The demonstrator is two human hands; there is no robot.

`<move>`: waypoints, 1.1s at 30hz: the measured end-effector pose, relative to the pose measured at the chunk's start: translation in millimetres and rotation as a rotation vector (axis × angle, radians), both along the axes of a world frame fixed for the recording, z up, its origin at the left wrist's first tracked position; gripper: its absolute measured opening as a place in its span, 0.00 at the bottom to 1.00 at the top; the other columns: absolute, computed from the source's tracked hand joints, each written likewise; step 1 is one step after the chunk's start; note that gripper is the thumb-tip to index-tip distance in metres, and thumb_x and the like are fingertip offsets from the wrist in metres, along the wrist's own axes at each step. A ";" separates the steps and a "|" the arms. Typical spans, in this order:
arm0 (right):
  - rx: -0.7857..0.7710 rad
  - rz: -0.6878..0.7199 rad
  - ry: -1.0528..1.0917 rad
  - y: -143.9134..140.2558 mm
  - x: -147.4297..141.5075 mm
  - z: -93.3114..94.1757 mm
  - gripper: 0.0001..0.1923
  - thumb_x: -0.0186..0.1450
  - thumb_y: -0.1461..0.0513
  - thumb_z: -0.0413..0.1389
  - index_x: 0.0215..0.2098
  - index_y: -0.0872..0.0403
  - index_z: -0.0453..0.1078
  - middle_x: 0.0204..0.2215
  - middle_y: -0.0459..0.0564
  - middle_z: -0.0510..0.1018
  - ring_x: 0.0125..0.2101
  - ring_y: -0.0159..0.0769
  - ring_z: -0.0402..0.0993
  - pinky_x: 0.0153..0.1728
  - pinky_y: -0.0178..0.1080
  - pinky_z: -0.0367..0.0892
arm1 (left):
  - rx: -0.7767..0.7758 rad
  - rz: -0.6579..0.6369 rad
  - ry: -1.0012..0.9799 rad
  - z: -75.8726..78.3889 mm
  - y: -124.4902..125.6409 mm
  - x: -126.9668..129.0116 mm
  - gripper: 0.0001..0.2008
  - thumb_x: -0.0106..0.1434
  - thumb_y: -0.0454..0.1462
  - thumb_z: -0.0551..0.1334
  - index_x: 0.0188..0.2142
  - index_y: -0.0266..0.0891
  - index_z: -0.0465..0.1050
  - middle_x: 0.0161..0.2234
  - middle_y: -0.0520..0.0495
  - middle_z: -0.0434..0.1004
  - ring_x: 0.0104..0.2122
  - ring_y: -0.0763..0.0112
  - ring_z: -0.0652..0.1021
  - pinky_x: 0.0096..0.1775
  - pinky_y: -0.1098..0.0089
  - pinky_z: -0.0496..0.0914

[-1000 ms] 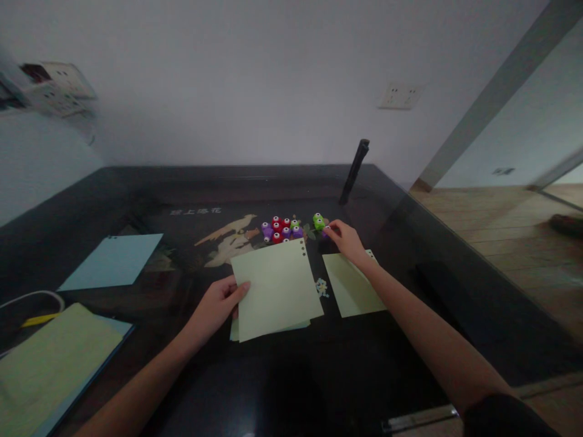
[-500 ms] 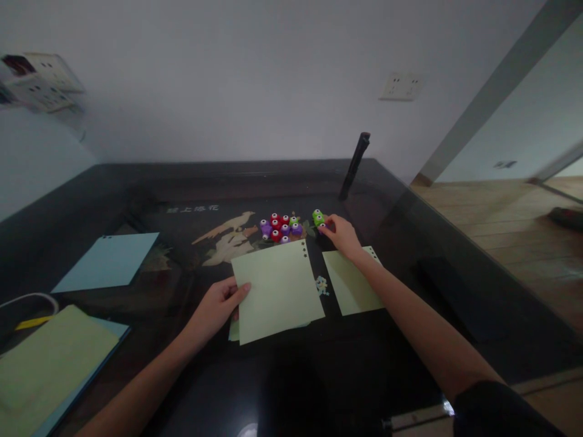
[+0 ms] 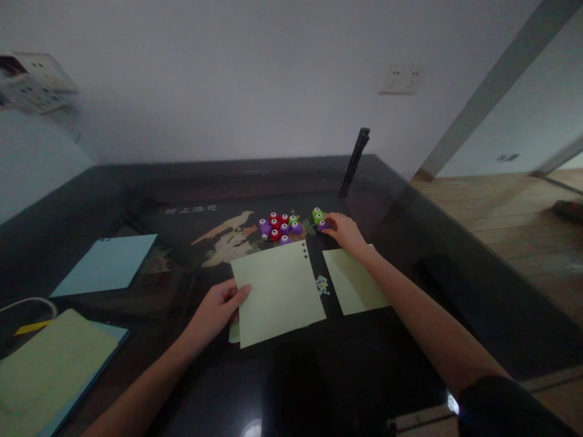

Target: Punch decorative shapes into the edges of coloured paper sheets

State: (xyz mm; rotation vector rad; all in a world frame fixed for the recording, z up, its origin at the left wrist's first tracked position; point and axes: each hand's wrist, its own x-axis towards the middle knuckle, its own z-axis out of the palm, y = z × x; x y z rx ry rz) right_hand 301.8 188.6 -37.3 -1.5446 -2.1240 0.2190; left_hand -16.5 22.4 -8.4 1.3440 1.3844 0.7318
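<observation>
My left hand point(image 3: 214, 311) pinches the left edge of a pale green sheet point(image 3: 277, 290) that lies on the dark glass table point(image 3: 319, 376); small holes are punched at the sheet's far right corner. My right hand point(image 3: 345, 232) reaches over a second pale green sheet point(image 3: 355, 284) and has its fingers on a small purple punch point(image 3: 322, 225) next to two green punches point(image 3: 317, 214). A cluster of several red, purple and green punches point(image 3: 280, 226) sits just left of them. Small punched paper bits point(image 3: 322, 284) lie between the two sheets.
A light blue sheet point(image 3: 107, 264) lies at the left. A stack of green and blue paper point(image 3: 50, 367) sits at the near left beside a white cable point(image 3: 27, 302). A dark upright post point(image 3: 354, 161) stands at the table's far right. The table's right edge borders a wooden floor point(image 3: 514, 224).
My right hand has drawn slightly back and closed its fingers on the purple punch beside the green ones. My left hand and the sheet stay put. The view has tilted slightly.
</observation>
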 end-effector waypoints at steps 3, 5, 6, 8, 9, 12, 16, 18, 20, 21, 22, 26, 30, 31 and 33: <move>-0.005 0.008 -0.006 0.2 -0.8 1.0 0.12 0.57 0.63 0.62 0.40 0.53 0.69 0.35 0.51 0.76 0.31 0.37 0.70 0.34 0.38 0.60 | -0.002 -0.004 0.007 -0.5 0.4 0.4 0.20 0.56 0.52 0.60 0.26 0.36 0.68 0.17 0.55 0.64 0.16 0.75 0.65 0.18 0.74 0.60; -0.005 0.008 -0.007 -0.1 -1.3 1.5 0.13 0.57 0.62 0.62 0.40 0.52 0.69 0.34 0.50 0.76 0.30 0.37 0.69 0.33 0.37 0.60 | -0.007 -0.009 0.015 -0.4 0.5 0.7 0.20 0.57 0.52 0.60 0.26 0.36 0.68 0.17 0.55 0.64 0.15 0.75 0.65 0.18 0.74 0.60; -0.005 0.007 -0.006 -0.2 -1.5 1.7 0.13 0.57 0.62 0.62 0.40 0.52 0.68 0.34 0.50 0.76 0.29 0.36 0.69 0.33 0.37 0.60 | -0.008 -0.009 0.017 -0.2 0.5 0.8 0.20 0.57 0.52 0.60 0.26 0.36 0.68 0.17 0.55 0.64 0.15 0.75 0.65 0.18 0.74 0.60; -0.002 0.005 -0.005 -0.2 -2.0 1.9 0.13 0.58 0.62 0.62 0.40 0.52 0.68 0.34 0.49 0.76 0.29 0.36 0.69 0.32 0.37 0.60 | -0.009 -0.001 0.017 0.1 0.5 1.0 0.20 0.56 0.52 0.60 0.26 0.36 0.68 0.16 0.56 0.63 0.15 0.75 0.65 0.18 0.74 0.60; 0.000 0.004 -0.005 -0.1 -2.2 2.0 0.13 0.58 0.62 0.62 0.40 0.52 0.68 0.34 0.49 0.76 0.28 0.36 0.69 0.32 0.37 0.59 | -0.008 0.004 0.014 0.2 0.5 1.0 0.20 0.56 0.52 0.60 0.25 0.36 0.69 0.16 0.56 0.63 0.15 0.75 0.65 0.18 0.74 0.60; 0.000 0.003 -0.004 0.4 -2.3 1.8 0.13 0.58 0.62 0.62 0.40 0.52 0.68 0.34 0.49 0.76 0.28 0.36 0.68 0.32 0.37 0.59 | -0.007 0.002 0.012 -0.3 0.3 0.4 0.19 0.56 0.51 0.60 0.26 0.36 0.69 0.16 0.56 0.63 0.15 0.74 0.65 0.18 0.74 0.59; -0.005 0.007 0.004 0.4 -2.0 0.9 0.12 0.57 0.61 0.62 0.39 0.52 0.68 0.32 0.49 0.75 0.28 0.36 0.68 0.31 0.37 0.59 | -0.006 -0.013 0.014 -2.1 -0.1 -0.9 0.18 0.58 0.50 0.59 0.27 0.36 0.69 0.17 0.56 0.63 0.16 0.75 0.65 0.19 0.74 0.60; -0.005 0.008 0.013 0.2 -2.4 0.5 0.12 0.57 0.61 0.62 0.39 0.52 0.68 0.32 0.48 0.75 0.28 0.36 0.68 0.31 0.37 0.59 | -0.009 -0.016 0.015 -2.3 -0.4 -1.0 0.18 0.58 0.50 0.59 0.27 0.36 0.69 0.17 0.55 0.63 0.16 0.74 0.66 0.19 0.74 0.60; -0.004 0.009 0.027 0.2 -3.1 0.7 0.12 0.57 0.61 0.62 0.38 0.52 0.68 0.31 0.48 0.75 0.28 0.35 0.68 0.31 0.37 0.59 | -0.014 -0.018 0.019 -1.7 -0.8 -0.5 0.18 0.58 0.50 0.59 0.27 0.36 0.69 0.17 0.55 0.64 0.16 0.74 0.66 0.19 0.74 0.60; -0.003 0.009 0.035 0.3 -3.5 1.4 0.12 0.57 0.61 0.62 0.38 0.52 0.68 0.31 0.48 0.75 0.27 0.35 0.68 0.31 0.37 0.59 | -0.015 -0.018 0.020 -1.2 -1.0 -0.1 0.18 0.58 0.50 0.59 0.27 0.36 0.69 0.17 0.55 0.64 0.16 0.74 0.66 0.19 0.74 0.60; -0.002 0.008 0.044 0.2 -3.7 2.5 0.12 0.57 0.62 0.62 0.38 0.52 0.68 0.31 0.48 0.75 0.27 0.35 0.67 0.31 0.37 0.59 | -0.015 -0.018 0.021 -0.6 -1.1 0.3 0.18 0.57 0.50 0.59 0.27 0.36 0.70 0.17 0.55 0.64 0.16 0.74 0.66 0.19 0.74 0.60; 0.015 -0.002 0.100 -8.3 -4.1 13.1 0.12 0.57 0.61 0.62 0.38 0.54 0.68 0.31 0.49 0.74 0.27 0.34 0.67 0.32 0.37 0.61 | -0.018 -0.022 0.012 0.7 -1.2 1.5 0.20 0.56 0.52 0.60 0.27 0.35 0.70 0.17 0.55 0.64 0.16 0.75 0.65 0.19 0.74 0.60; 0.013 0.012 0.192 -44.7 -10.0 29.9 0.07 0.62 0.59 0.57 0.35 0.55 0.69 0.30 0.49 0.75 0.28 0.33 0.69 0.31 0.35 0.63 | -0.021 -0.021 0.025 0.1 -1.0 1.1 0.20 0.57 0.52 0.59 0.27 0.35 0.69 0.17 0.55 0.64 0.16 0.75 0.66 0.19 0.74 0.60; -0.040 0.028 0.280 -57.7 -13.0 33.8 0.07 0.62 0.58 0.56 0.32 0.55 0.69 0.28 0.49 0.75 0.28 0.33 0.70 0.31 0.35 0.64 | -0.021 -0.024 0.028 -0.2 -1.0 1.1 0.20 0.57 0.52 0.58 0.27 0.35 0.69 0.18 0.55 0.64 0.16 0.75 0.66 0.19 0.74 0.60; -0.263 0.114 0.421 -84.2 -20.0 39.9 0.11 0.64 0.56 0.53 0.30 0.55 0.68 0.25 0.48 0.74 0.23 0.32 0.69 0.26 0.34 0.63 | -0.023 -0.033 0.028 -0.7 -1.5 1.7 0.20 0.57 0.52 0.58 0.27 0.35 0.68 0.18 0.55 0.65 0.17 0.75 0.66 0.19 0.74 0.60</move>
